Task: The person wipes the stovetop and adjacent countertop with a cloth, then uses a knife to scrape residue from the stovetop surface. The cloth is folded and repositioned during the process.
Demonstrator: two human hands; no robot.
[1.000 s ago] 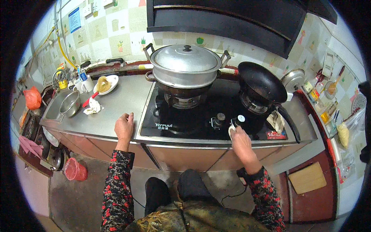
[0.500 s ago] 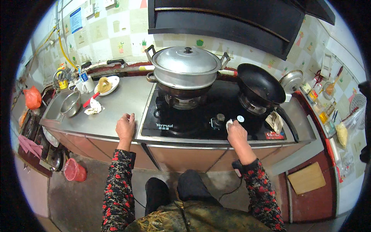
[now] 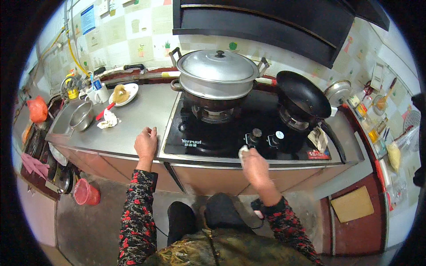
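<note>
My right hand (image 3: 256, 167) pinches a crumpled white wipe (image 3: 243, 151), tissue or thin cloth, at the front edge of the black glass gas stove (image 3: 213, 150). It is just below two control knobs, the dark left one (image 3: 254, 135) and the white-topped right one (image 3: 278, 135). My left hand (image 3: 145, 144) rests at the front edge of the steel counter (image 3: 120, 137), left of the stove, its fingers loosely bent, a little apart, and holding nothing. On the left burner sits a lidded aluminium steamer pot (image 3: 217, 71). A black wok (image 3: 304, 95) stands tilted on the right burner.
A folded cloth (image 3: 317, 138) lies beside the wok handle. On the left counter are a metal strainer or bowl (image 3: 82, 116), a crumpled white tissue (image 3: 108, 119) and a white plate (image 3: 131, 90) holding a red-handled brush (image 3: 119, 95). A range hood (image 3: 257, 26) overhangs the back.
My right hand has moved left and toward me with the wipe, from the right knob to the stove's front edge, uncovering that knob. My left hand has hardly moved.
</note>
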